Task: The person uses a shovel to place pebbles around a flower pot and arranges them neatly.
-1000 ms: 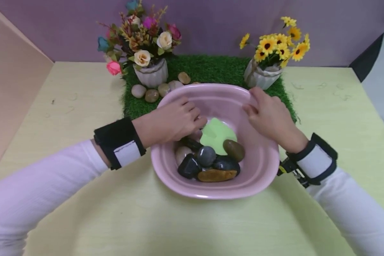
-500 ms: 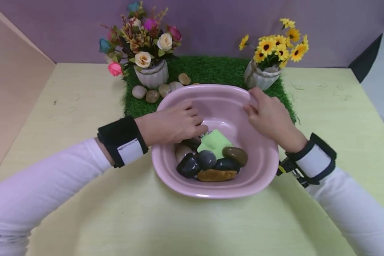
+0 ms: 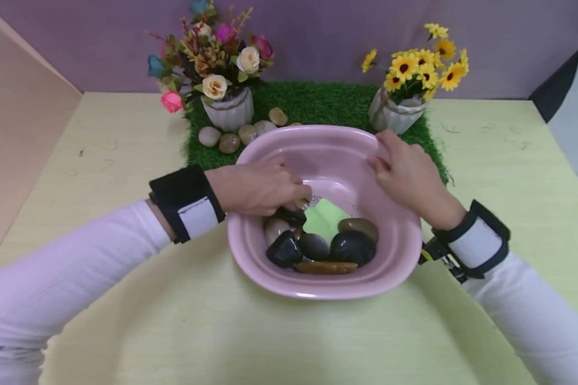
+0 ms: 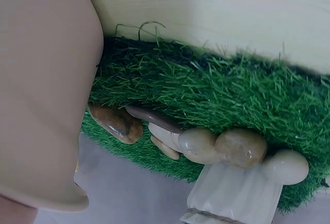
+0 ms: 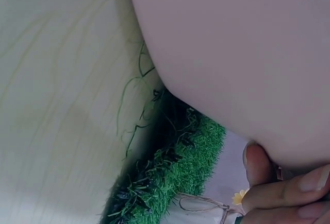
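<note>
A pink basin (image 3: 397, 251) stands in the middle, holding several smooth stones and a light green, wavy-edged piece (image 3: 324, 219). My right hand (image 3: 409, 176) grips its far right rim; in the right wrist view the fingers (image 5: 283, 193) hook over that rim. Reaching over the left rim, my left hand (image 3: 265, 187) has its fingers bent down inside, just above a black stone (image 3: 291, 215). What lies under those fingers is hidden. Nearer to me rest a black stone (image 3: 352, 247), a grey stone (image 3: 314, 246), a brown stone (image 3: 358, 226) and an orange-brown one (image 3: 326, 267).
Behind the basin lies an artificial grass mat (image 3: 313, 101). On it stand a white pot of mixed flowers (image 3: 228, 109) and a white pot of yellow flowers (image 3: 396, 109). Pale and brown pebbles (image 4: 242, 148) line the mat's left part. Everything rests on a light wooden table (image 3: 212, 331).
Inside the basin, the green piece and several stones have shifted toward me, and a black stone has rolled right. My left hand has dipped slightly nearer; my right hand stays on the rim.
</note>
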Available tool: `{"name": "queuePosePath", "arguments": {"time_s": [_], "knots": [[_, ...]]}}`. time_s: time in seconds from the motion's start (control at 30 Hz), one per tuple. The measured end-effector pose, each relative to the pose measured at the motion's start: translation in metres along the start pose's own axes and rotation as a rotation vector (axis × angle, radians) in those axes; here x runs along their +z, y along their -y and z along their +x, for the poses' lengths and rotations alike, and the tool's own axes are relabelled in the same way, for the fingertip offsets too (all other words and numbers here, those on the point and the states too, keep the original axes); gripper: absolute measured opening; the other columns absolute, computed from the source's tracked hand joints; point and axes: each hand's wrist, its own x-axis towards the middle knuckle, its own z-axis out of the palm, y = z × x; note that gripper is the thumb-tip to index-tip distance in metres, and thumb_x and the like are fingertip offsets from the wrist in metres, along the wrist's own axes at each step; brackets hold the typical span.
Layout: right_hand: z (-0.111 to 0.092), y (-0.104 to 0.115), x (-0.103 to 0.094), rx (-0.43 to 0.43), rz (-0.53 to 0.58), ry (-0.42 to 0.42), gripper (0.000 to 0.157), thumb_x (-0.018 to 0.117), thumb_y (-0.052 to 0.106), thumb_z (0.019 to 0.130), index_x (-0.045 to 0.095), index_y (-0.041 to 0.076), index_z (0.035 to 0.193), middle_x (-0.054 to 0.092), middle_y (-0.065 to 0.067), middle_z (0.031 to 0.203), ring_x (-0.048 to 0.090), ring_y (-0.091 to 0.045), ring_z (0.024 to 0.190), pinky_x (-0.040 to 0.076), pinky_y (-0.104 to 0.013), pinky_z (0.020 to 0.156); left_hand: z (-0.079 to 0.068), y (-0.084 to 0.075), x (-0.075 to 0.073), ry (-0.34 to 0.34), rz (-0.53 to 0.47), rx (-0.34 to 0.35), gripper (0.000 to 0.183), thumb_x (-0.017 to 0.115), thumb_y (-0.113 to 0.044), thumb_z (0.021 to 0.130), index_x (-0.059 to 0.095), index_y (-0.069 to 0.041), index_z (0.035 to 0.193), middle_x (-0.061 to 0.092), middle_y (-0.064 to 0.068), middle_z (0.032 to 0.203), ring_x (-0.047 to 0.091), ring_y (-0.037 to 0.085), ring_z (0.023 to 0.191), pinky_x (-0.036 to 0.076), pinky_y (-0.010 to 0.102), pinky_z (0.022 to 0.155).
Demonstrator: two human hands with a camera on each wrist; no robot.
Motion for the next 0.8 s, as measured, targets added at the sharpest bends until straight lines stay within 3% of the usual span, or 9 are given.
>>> {"name": "queuePosePath", "arguments": {"time_s": [0.2, 0.5, 0.8], "knots": [[0.0005, -0.0012, 0.0005, -0.015, 0.009, 0.002, 0.036, 0.053, 0.020, 0.100, 0.049, -0.003, 0.128, 0.059, -0.020, 0.079, 0.059, -0.028, 0.058, 0.042, -0.034, 0.047, -0.0011, 0.0035, 0.0030, -0.099, -0.093, 0.065, 0.017, 0.056, -0.026, 0.100, 0.061, -0.016, 0.112, 0.072, -0.001, 0.100, 0.068, 0.020, 0.089, 0.043, 0.043, 0.096], [-0.0001, -0.0008, 0.0011, 0.003, 0.008, 0.013, 0.036, 0.053, 0.020, 0.100, 0.049, -0.003, 0.128, 0.057, -0.017, 0.076, 0.056, -0.026, 0.056, 0.042, -0.033, 0.047, -0.0006, 0.0043, 0.0043, -0.095, -0.106, 0.075, 0.015, 0.054, -0.026, 0.100, 0.060, -0.018, 0.111, 0.072, -0.002, 0.101, 0.067, 0.018, 0.090, 0.043, 0.042, 0.094], [0.0002, 0.0005, 0.0009, 0.004, 0.005, 0.005, 0.036, 0.054, 0.019, 0.099, 0.050, -0.003, 0.127, 0.058, -0.019, 0.077, 0.058, -0.029, 0.059, 0.043, -0.035, 0.048, -0.0009, 0.0055, 0.0061, -0.160, -0.147, 0.089, 0.017, 0.055, -0.026, 0.100, 0.061, -0.015, 0.112, 0.071, -0.003, 0.100, 0.067, 0.016, 0.091, 0.045, 0.041, 0.095]]}}
